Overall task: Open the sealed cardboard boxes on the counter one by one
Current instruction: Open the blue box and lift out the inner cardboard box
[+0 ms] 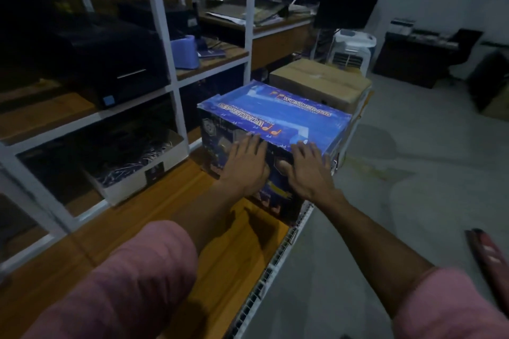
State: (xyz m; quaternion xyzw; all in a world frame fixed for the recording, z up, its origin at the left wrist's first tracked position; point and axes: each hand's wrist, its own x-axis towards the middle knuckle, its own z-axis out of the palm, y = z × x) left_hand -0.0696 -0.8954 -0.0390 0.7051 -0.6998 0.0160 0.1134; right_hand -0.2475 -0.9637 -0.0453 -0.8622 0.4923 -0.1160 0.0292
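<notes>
A blue printed cardboard box [281, 115] stands on the wooden counter [165, 217], its top flaps closed. My left hand [243, 165] lies flat on the box's near face, fingertips at the top edge. My right hand [309, 170] rests beside it on the same face, fingers spread and curled over the top edge. Neither hand clearly grips anything. Behind the blue box sits a plain brown cardboard box [321, 84], closed. Pink sleeves cover both upper arms.
A white shelf frame [170, 55] runs along the left of the counter, holding a black printer [110, 63], a blue container [185, 51] and an open white box of shredded paper [135, 165]. The counter's right edge [278, 256] drops to a grey floor. A black monitor [347, 1] stands behind.
</notes>
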